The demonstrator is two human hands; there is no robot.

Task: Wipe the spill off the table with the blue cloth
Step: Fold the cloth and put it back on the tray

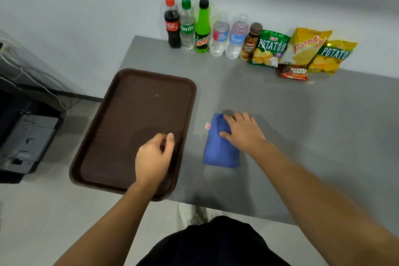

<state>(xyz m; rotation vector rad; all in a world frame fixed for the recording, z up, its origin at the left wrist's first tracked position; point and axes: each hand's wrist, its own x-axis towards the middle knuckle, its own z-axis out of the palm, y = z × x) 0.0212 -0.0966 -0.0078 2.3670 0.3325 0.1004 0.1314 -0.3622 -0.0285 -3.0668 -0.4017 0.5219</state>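
Wiping under way: right hand presses folded blue cloth flat-fingered, right of tray; left hand loosely curled, empty (spill indiscernible).

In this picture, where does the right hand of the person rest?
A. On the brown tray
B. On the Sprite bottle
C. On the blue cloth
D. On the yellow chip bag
C: the right hand lies with straight fingers on the folded blue cloth, which sits on the grey table to the right of the brown tray.
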